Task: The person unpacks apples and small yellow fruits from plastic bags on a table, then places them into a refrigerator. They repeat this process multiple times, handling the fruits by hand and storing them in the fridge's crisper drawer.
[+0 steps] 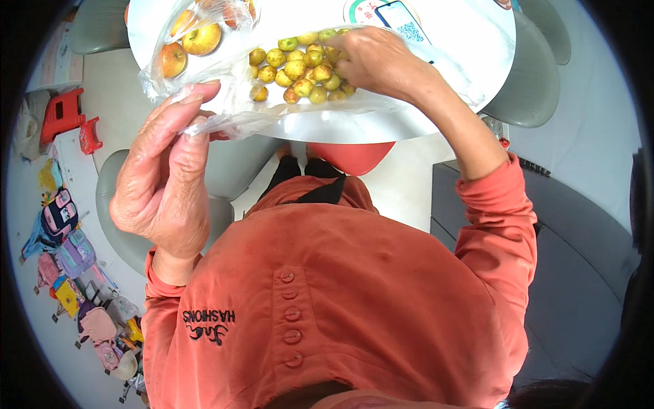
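Between the thumb and fingers of my left hand [166, 168] is the edge of a clear plastic bag [235, 125], held at the near left of the table. Green and yellow-brown jujubes [295, 69] lie heaped in the bag's opening on the tabletop. My right hand [375, 61] reaches over the right side of the heap with its fingers curled down among the fruit. Those fingertips are partly hidden, so whether a jujube is gripped cannot be seen.
Red-yellow apples [202, 39] lie in clear plastic at the back left of the round white table [357, 128]. A phone [403, 23] showing a printed code rests on a round plate or mat. Grey chairs [526, 71] and a red stool [352, 156] stand around the table.
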Motion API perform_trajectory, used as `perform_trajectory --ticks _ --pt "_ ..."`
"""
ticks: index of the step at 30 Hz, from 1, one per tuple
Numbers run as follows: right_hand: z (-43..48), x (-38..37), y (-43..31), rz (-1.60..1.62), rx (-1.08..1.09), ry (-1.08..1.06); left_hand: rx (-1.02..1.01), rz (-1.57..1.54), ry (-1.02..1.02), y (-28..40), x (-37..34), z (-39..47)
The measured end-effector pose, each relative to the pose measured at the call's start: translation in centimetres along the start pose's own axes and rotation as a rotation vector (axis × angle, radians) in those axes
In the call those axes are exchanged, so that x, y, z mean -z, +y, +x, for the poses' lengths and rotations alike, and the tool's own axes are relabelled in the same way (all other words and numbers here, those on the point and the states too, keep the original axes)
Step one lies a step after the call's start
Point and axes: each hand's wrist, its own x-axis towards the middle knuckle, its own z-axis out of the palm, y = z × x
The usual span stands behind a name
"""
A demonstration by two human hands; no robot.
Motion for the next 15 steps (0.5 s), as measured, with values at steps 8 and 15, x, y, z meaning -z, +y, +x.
perform_trajectory --ticks 8,15 --pt "-4.8 3.7 -0.5 -0.277 0.064 -0.562 -0.106 0.097 -0.133 0.7 0.0 -0.4" --pt "-4.4 3.3 -0.7 -0.262 0.074 -0.432 -0.041 -0.017 -0.012 0.6 -0.8 -0.7"
